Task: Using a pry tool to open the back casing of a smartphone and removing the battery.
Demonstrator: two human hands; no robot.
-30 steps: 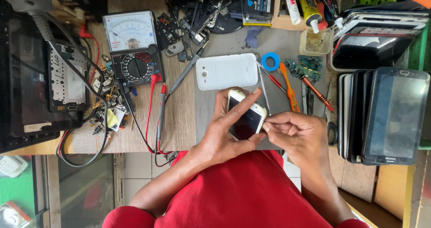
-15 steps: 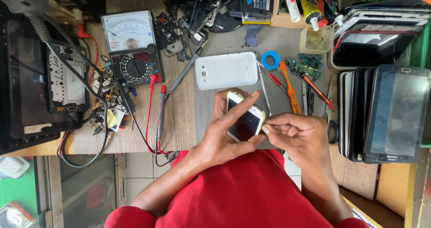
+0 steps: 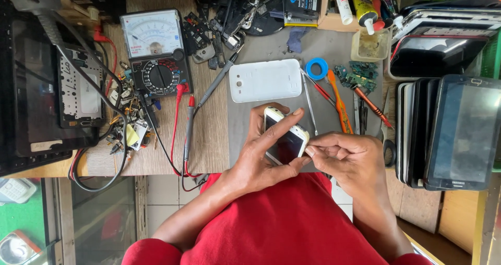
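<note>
Both forearms reach forward from red sleeves and converge in front of the body. The left hand (image 3: 261, 155) is turned palm inward, its fingers curled in a wrapping grip, thumb laid across the front and index finger stretched along the top. The right hand (image 3: 349, 163) sits just beside it, knuckles up, fingers bent, its fingertips (image 3: 311, 151) pinched together and meeting the left thumb's tip.
</note>
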